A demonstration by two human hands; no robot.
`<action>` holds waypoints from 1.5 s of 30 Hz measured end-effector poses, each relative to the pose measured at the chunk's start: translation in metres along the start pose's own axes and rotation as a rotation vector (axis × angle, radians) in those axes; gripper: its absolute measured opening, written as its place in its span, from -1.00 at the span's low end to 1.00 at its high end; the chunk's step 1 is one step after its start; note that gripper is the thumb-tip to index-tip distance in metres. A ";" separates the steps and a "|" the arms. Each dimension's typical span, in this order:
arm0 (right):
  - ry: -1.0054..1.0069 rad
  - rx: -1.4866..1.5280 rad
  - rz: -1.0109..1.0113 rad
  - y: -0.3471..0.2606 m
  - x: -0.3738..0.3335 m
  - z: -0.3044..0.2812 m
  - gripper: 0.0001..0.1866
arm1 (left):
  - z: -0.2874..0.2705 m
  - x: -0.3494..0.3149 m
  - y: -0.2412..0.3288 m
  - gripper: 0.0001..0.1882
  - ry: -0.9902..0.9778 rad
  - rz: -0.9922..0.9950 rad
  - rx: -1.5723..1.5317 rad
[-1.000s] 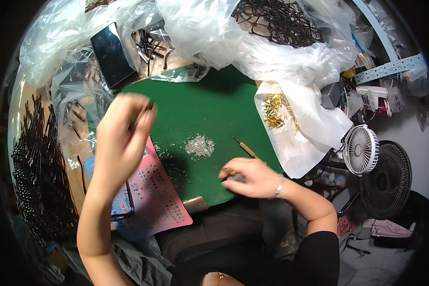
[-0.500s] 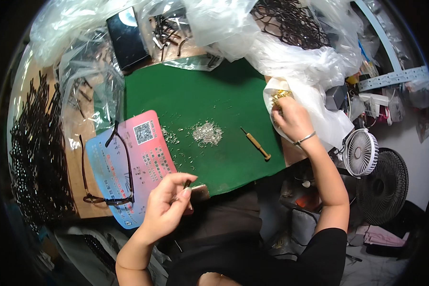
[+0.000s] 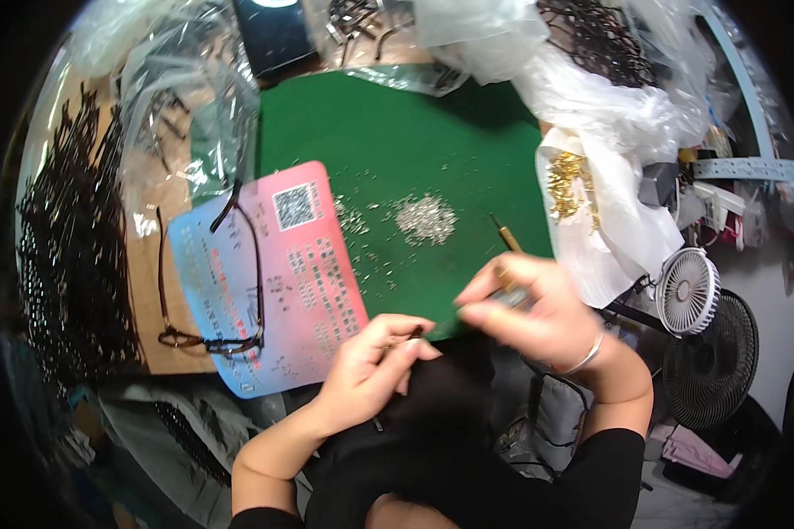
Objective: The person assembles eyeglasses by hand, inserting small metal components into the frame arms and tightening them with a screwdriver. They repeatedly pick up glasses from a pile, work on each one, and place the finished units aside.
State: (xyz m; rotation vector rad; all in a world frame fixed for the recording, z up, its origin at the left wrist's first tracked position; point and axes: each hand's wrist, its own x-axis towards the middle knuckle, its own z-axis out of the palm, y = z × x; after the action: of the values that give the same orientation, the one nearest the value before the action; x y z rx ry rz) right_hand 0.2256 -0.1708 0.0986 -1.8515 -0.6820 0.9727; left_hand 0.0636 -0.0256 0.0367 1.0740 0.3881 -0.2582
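At your left, a bundle of slender dark strips (image 3: 71,238) lay on the brown worktop (image 3: 178,368). Beside it, brown eyeglasses (image 3: 216,346) rested across a pink-and-blue printed sheet (image 3: 282,286). Your left hand (image 3: 362,375) pinched a small dark piece (image 3: 416,332) between thumb and fingertips, near the front edge of the green mat (image 3: 388,141). Beyond it sat a pile of tiny silvery parts (image 3: 426,219). Your right hand (image 3: 543,304) was blurred, its fingers curled; whether they gripped anything could not be told. A brass-coloured screwdriver (image 3: 507,238) showed just past them. Farther right, small gold-coloured parts (image 3: 569,187) lay on a white wrapping sheet (image 3: 604,260).
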 end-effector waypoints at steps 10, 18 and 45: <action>0.250 -0.004 -0.367 0.029 0.013 0.059 -0.89 | 0.007 -0.007 -0.003 -0.76 0.077 0.141 -0.217; -0.142 0.487 0.146 0.024 0.015 0.038 -0.80 | 0.009 -0.005 -0.008 -0.76 0.065 0.150 -0.149; -0.028 -0.507 -0.048 0.049 -0.004 0.024 -0.65 | -0.028 -0.002 -0.020 -0.71 0.264 0.296 0.544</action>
State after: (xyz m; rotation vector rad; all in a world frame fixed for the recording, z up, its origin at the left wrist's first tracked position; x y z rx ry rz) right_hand 0.2057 -0.1844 0.0495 -2.2456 -1.0588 0.8451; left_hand 0.0494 -0.0098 0.0100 1.6915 0.3981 0.0521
